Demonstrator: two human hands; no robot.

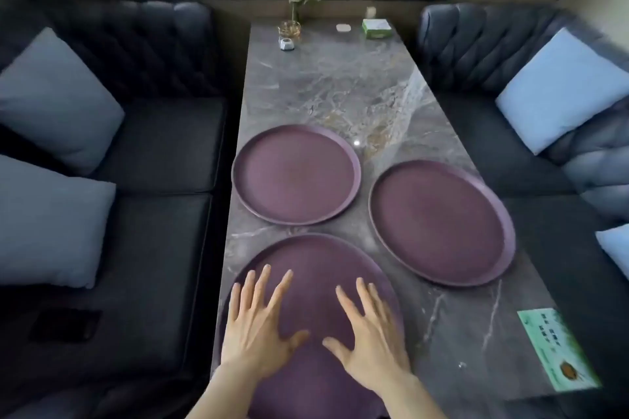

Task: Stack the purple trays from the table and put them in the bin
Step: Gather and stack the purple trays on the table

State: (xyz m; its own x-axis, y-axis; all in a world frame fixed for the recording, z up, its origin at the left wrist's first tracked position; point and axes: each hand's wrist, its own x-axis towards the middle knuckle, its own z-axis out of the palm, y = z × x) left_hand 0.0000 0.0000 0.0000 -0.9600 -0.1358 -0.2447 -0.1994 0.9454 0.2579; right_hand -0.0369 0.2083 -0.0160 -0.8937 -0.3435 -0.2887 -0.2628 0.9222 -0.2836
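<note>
Three round purple trays lie flat on a grey marble table [340, 88]. The nearest tray [316, 262] is at the front edge, partly under my hands. A second tray [296, 175] sits beyond it to the left, and a third tray [440, 223] lies to the right. My left hand [258, 326] and my right hand [369, 333] hover over or rest on the nearest tray, palms down, fingers spread, holding nothing. No bin is in view.
Dark padded benches with pale cushions [54, 102] [561, 88] flank the table. At the far end stand a small plant in a glass [291, 27], a little white holder [287, 43] and a green box [376, 28]. A green card [558, 347] lies at the front right corner.
</note>
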